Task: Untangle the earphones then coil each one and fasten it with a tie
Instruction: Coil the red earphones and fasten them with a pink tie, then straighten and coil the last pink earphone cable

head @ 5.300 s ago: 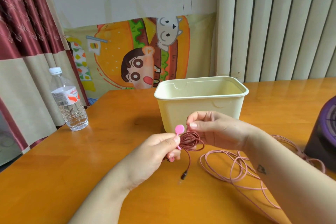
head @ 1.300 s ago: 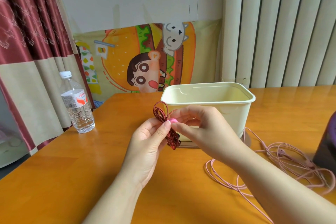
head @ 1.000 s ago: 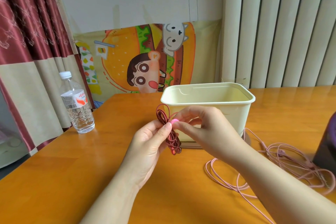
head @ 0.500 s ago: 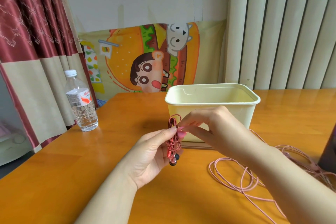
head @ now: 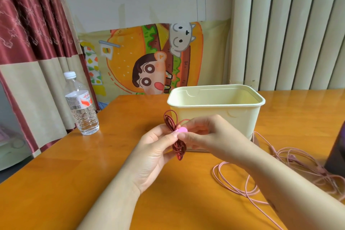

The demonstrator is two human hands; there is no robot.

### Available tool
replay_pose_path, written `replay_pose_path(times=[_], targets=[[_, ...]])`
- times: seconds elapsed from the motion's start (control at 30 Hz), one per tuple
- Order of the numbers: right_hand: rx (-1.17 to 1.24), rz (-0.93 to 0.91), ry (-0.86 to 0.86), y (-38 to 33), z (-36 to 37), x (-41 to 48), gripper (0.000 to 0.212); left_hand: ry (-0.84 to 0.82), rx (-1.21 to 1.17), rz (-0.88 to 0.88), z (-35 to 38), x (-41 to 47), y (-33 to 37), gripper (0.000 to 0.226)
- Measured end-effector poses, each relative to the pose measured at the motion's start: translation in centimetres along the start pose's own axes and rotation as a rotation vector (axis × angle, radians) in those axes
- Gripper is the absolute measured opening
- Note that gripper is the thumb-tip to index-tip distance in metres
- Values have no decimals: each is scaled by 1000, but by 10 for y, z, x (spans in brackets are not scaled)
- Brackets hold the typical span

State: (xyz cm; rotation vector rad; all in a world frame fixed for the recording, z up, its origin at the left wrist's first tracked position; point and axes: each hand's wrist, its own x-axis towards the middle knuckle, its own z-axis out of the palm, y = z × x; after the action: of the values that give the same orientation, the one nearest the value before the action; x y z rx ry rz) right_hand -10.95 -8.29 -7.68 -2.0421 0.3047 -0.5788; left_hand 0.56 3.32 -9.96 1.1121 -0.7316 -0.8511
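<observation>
A dark red earphone cord (head: 178,146), coiled into a narrow bundle, is held upright above the table in front of the cream tub. My left hand (head: 155,152) pinches the bundle's middle from the left. My right hand (head: 203,135) pinches a pink tie (head: 182,129) wrapped round the same spot from the right. Loops stick out above and below my fingers. A pale pink earphone cord (head: 240,188) lies loose and tangled on the table to the right, partly under my right forearm.
A cream plastic tub (head: 216,100) stands just behind my hands. A water bottle (head: 80,104) stands near the table's left edge. A dark purple object (head: 336,153) sits at the right border. The orange wooden table (head: 74,173) stretches to the front left.
The pink tie has gone from free in my left hand to wrapped round the red coil's middle. In the last half second the coil has turned a little, its pink end now facing me.
</observation>
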Motion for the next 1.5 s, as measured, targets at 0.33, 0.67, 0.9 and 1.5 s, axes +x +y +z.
replay_pose_path(times=[0.33,0.67,0.9,1.5], targets=[[271,199,41,-3,4,4,15,77,-33,73,6,3,-4,24],[255,167,32,2,10,2,30,109,234,138,-3,4,-3,31],[258,131,120,4,5,4,28,4,142,124,6,-1,-4,38],[438,266,-125,-1,-17,-1,37,-26,501,111,-1,0,-2,18]])
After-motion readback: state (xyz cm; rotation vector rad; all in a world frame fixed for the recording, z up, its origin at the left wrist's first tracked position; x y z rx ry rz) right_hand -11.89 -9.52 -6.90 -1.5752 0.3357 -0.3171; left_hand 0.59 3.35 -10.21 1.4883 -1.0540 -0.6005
